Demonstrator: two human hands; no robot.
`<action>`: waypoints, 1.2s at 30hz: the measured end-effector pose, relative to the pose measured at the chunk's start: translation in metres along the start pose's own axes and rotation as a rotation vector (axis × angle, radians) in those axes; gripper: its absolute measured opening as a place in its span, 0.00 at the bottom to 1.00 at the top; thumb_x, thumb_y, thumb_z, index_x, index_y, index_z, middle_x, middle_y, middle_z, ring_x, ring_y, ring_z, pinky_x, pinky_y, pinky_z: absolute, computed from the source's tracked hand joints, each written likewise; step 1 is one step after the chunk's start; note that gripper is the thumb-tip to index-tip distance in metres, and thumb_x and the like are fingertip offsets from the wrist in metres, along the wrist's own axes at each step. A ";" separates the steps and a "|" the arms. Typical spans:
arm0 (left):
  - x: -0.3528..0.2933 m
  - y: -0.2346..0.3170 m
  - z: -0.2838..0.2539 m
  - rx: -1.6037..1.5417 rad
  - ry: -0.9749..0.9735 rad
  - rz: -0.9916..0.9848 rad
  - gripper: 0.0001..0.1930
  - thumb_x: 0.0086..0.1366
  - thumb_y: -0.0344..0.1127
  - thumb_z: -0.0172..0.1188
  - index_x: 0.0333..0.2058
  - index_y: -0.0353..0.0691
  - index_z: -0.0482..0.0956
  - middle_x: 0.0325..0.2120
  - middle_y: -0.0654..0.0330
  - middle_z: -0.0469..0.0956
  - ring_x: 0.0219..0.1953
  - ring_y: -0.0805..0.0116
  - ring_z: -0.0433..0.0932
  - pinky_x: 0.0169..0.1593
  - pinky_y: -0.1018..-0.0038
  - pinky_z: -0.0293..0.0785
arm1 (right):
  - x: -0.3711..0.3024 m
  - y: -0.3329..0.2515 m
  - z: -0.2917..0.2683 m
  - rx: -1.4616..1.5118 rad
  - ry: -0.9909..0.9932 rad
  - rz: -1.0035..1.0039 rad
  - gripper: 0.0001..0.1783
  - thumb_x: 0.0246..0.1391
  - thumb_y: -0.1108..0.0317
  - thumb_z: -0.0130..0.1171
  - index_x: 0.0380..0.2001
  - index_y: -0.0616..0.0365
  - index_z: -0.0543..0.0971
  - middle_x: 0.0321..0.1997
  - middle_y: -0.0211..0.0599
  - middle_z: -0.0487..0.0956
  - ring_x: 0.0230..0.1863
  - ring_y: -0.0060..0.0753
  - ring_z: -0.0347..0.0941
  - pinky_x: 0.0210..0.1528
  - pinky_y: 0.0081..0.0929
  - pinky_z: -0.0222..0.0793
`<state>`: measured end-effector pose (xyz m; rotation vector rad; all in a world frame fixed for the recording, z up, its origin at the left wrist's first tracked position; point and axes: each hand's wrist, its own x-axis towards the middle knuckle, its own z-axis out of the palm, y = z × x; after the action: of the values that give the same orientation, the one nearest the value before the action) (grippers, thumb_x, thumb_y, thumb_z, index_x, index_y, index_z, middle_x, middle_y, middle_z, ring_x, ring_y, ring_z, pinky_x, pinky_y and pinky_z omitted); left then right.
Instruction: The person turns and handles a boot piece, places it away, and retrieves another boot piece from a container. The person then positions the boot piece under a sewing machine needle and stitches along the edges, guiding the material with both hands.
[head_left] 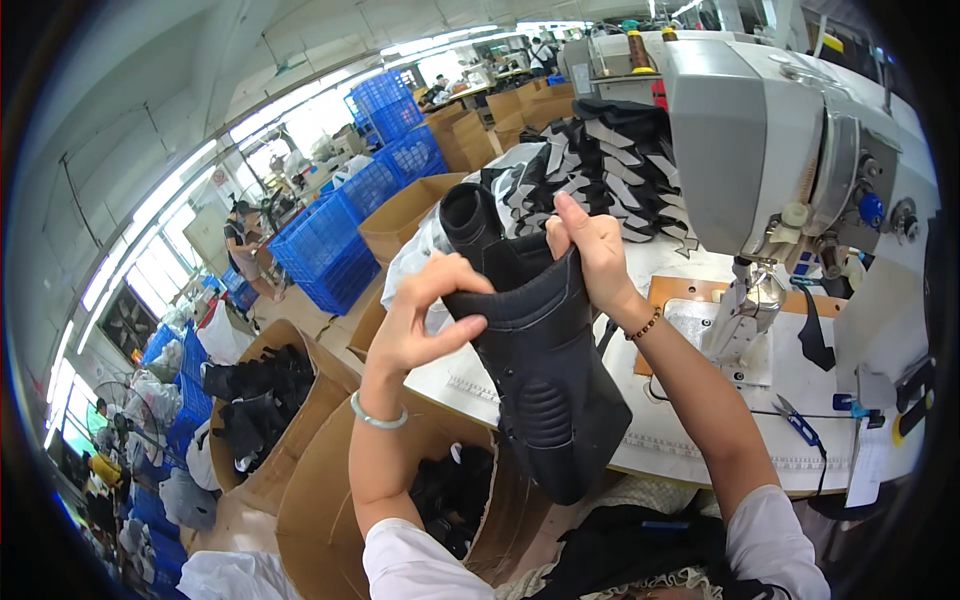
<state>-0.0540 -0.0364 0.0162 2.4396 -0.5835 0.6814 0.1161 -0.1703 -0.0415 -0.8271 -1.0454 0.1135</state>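
A black boot upper (545, 390) hangs upside-down or tilted, its narrow end pointing down at the table's near edge, held up between my two hands. My left hand (425, 315) pinches the left side of its open rim between thumb and fingers. On the right side of that rim, my right hand (595, 260) is closed with its thumb sticking up. A rounded, padded black part (468, 215) rises behind the opening; whether it belongs to the same upper I cannot tell. Ribbed padding shows on the face turned toward me.
A sewing machine (720, 120) stands on the white table (680, 440) at right, with blue thread snips (800, 422) nearby. Black and grey cut pieces (600, 160) pile behind. Cardboard boxes (320, 500) of black pieces stand at left, blue crates (320, 240) farther off. A person (245, 245) stands far left.
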 end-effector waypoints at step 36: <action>-0.035 0.013 0.096 0.170 0.203 -0.136 0.17 0.48 0.40 0.68 0.27 0.36 0.72 0.23 0.60 0.68 0.30 0.64 0.67 0.40 0.71 0.59 | -0.004 -0.012 -0.031 -0.417 0.316 -0.061 0.31 0.61 0.49 0.45 0.07 0.53 0.63 0.12 0.15 0.57 0.15 0.09 0.47 0.17 0.16 0.40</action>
<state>-0.0554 -0.0945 -0.0688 2.4960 -0.2870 0.9411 0.1347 -0.1978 -0.0437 -1.1455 -0.8023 -0.2895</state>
